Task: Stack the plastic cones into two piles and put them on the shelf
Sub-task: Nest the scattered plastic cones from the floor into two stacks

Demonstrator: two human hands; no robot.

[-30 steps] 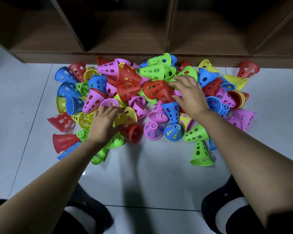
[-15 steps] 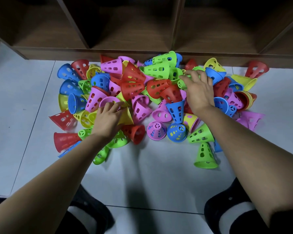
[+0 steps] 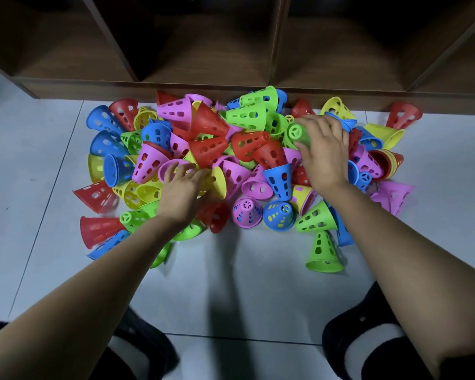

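Observation:
A heap of perforated plastic cones (image 3: 209,149) in red, blue, green, yellow and pink lies on the tiled floor in front of a brown wooden shelf (image 3: 203,87). My left hand (image 3: 180,192) lies on the heap's near left part, with fingers and thumb around a yellow cone (image 3: 217,182). My right hand (image 3: 325,152) reaches into the upper right of the heap and grips a green cone (image 3: 298,134) whose narrow end points left. The rest of that green cone is hidden under my fingers.
The shelf has open compartments split by dividers (image 3: 279,37). A green cone (image 3: 324,253) stands upright at the heap's near right edge. A red cone (image 3: 402,115) lies apart at far right. My two feet (image 3: 368,341) rest on the grey floor (image 3: 231,283) nearest to me.
My right hand moved further into the heap and closed round the green cone, lifting its narrow end. My left hand stayed on the yellow cone, which tilted.

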